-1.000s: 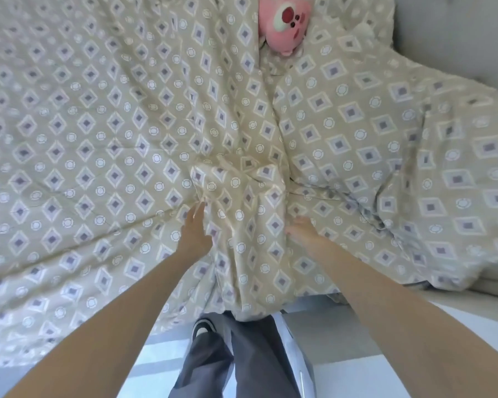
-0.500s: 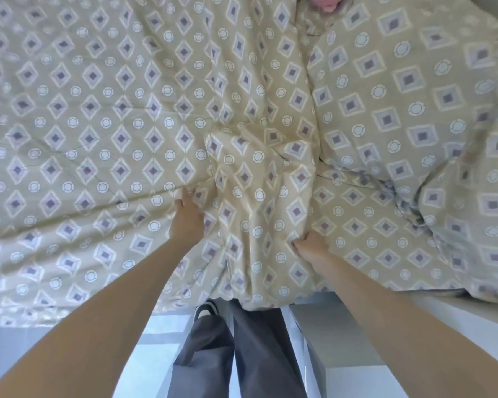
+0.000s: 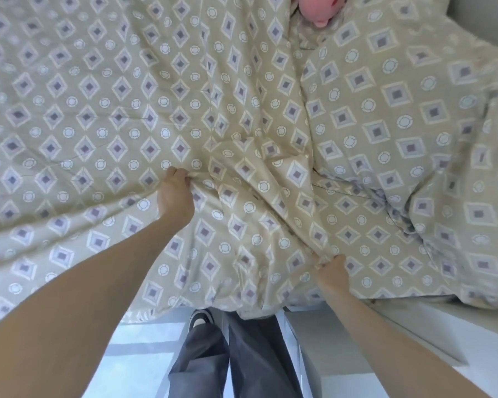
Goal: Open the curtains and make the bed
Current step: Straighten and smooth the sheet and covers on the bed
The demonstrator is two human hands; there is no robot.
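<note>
Duvet [image 3: 104,116] edge in both gripping hands.

Person, seen from above: both forearms bare, no sleeves, no watch/rings visible. Left hand [image 3: 175,193], right hand [image 3: 331,272]. Loose dark grey trousers [image 3: 227,357]; black shoe [image 3: 199,318] w/ white toe.

The duvet [image 3: 98,116] lay flat and wide on the left side, so a hand could slide over it freely there. Between the left hand [image 3: 175,196] and the right hand [image 3: 331,272] a bunched ridge of cloth rose and blocked the way. On the right the pillow [image 3: 400,96] bulged up, and a pink plush toy [image 3: 321,8] sat at the top edge.
</note>
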